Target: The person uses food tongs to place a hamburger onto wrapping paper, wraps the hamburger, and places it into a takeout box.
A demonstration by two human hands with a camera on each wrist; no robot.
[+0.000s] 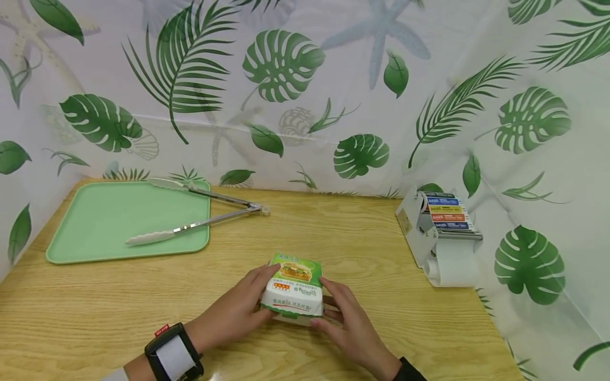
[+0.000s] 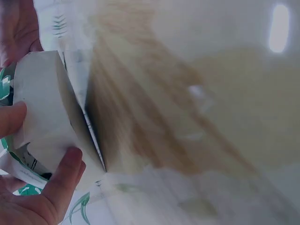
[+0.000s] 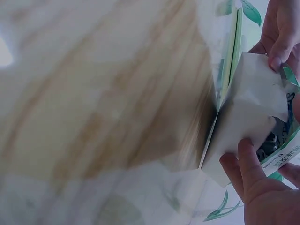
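A green and white burger box [image 1: 293, 288] with a printed burger on its lid sits at the middle front of the table. My left hand [image 1: 240, 301] grips its left side, thumb at the front corner. On the opposite side my right hand [image 1: 345, 323] holds it, with the thumb low at the front and fingers along the wall. In the left wrist view the box's plain white wall [image 2: 44, 93] shows, fingertips pressed to it. Through a side gap under the lid, the right wrist view shows something dark inside the box [image 3: 225, 140].
At the back left lies a green tray [image 1: 95, 222], with metal tongs [image 1: 224, 216] spread open across its right part. A label dispenser [image 1: 440, 233] with coloured label rolls stands at the right edge. Behind the wooden table [image 1: 333, 222] hangs a leaf-patterned cloth [image 1: 305, 137].
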